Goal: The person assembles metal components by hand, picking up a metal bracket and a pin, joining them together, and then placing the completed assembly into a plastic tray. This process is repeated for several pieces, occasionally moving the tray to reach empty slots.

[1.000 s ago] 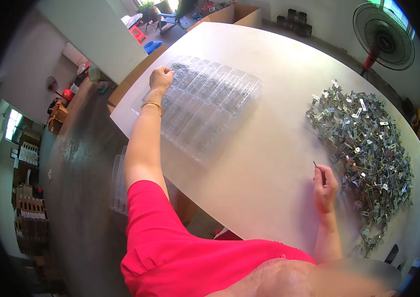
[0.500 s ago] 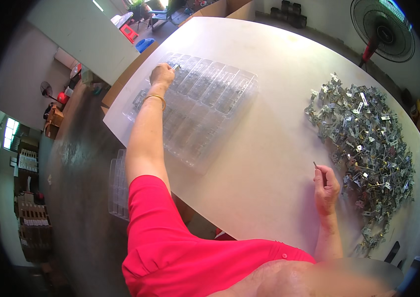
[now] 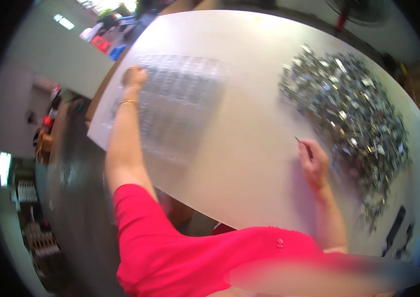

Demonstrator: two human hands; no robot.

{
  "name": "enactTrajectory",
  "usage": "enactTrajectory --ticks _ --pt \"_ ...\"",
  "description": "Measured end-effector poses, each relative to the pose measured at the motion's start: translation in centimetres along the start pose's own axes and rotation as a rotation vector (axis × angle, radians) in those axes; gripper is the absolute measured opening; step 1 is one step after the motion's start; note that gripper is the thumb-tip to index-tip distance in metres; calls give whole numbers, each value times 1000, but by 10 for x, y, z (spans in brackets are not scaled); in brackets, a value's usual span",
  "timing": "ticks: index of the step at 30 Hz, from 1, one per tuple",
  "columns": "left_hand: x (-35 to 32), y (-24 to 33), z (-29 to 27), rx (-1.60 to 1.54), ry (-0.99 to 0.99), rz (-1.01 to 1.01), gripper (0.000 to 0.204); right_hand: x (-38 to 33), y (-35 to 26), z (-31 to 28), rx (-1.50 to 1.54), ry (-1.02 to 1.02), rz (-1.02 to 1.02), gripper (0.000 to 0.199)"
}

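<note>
A clear plastic tray (image 3: 180, 104) with many small compartments lies on the left part of a white table (image 3: 249, 163). My left hand (image 3: 133, 77) rests closed on the tray's far left corner; a thin bangle circles that wrist. My right hand (image 3: 312, 159) sits on the table near the front, pinching a thin dark pin-like tool (image 3: 298, 140) that points up and left. Just right of that hand spreads a large heap of small shiny metal parts (image 3: 348, 114).
A standing fan (image 3: 363, 7) is beyond the table's far edge. Dark flat objects (image 3: 395, 227) lie near the table's right front corner. Red and blue items (image 3: 106, 44) sit on the floor at far left, with shelving (image 3: 31, 213) at lower left.
The view has shifted and blurred as my head moved. My left hand stays on the tray's corner and my right hand keeps holding the thin tool in about the same spot.
</note>
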State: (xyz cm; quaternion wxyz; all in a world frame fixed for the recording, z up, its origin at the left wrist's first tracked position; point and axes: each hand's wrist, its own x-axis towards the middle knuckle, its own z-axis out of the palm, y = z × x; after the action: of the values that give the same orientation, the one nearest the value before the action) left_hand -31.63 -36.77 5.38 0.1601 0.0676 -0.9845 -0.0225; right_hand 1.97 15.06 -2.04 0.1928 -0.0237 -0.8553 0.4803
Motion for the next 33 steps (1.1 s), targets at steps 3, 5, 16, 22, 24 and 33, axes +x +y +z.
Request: enactTrajectory --ticks 3,5,16,22,24,33 --pt "-4 13 -26 -70 138 91 20 2 -6 1 -10 37 7 7" --pt "-12 49 -45 -139 129 155 18 4 -8 2 16 26 -15 7" --pt "-133 275 -107 -594 6 616 12 0 -4 2 39 61 -70 6" --pt "-227 377 -92 -847 -138 906 10 1 2 0 58 61 -85 8" --pt "-251 402 -88 -841 -130 986 9 1 1 0 55 62 -88 9" --pt "-293 457 -63 -558 12 1180 9 0 -1 -10 -16 -77 -7 19"
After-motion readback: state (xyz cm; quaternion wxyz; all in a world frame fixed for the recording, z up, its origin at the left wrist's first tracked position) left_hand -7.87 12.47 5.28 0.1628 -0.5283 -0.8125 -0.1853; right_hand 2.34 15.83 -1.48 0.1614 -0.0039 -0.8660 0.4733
